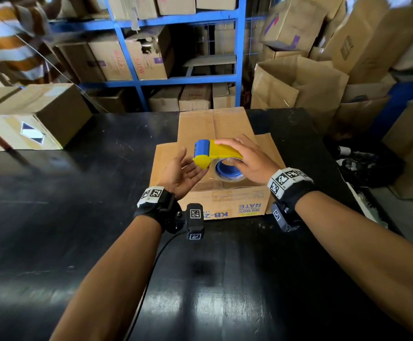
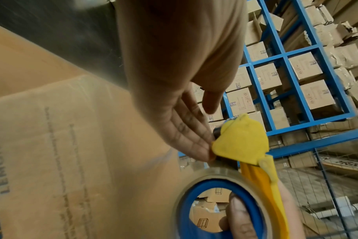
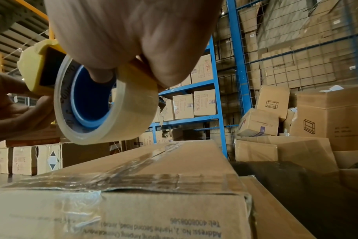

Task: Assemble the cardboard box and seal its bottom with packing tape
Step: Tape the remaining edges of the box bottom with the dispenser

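A brown cardboard box [image 1: 215, 124] lies on the black table [image 1: 77, 242], its upper face closed, with clear tape [image 3: 112, 174] showing along the seam. My right hand [image 1: 239, 151] grips a yellow and blue tape dispenser [image 1: 221, 150] just above the box, thumb [image 2: 239, 215] inside the blue core of the tape roll [image 3: 104, 105]. My left hand [image 1: 191, 161] is palm up with straight fingers [image 2: 194, 142] touching the dispenser's yellow front end [image 2: 241, 140]. The box's far flaps stick out flat on the table.
Another carton [image 1: 33, 114] sits on the table's far left. Blue shelving [image 1: 136, 77] full of cartons stands behind, with open boxes [image 1: 298, 82] piled at the right. A person in a striped shirt [image 1: 8, 38] is at the upper left.
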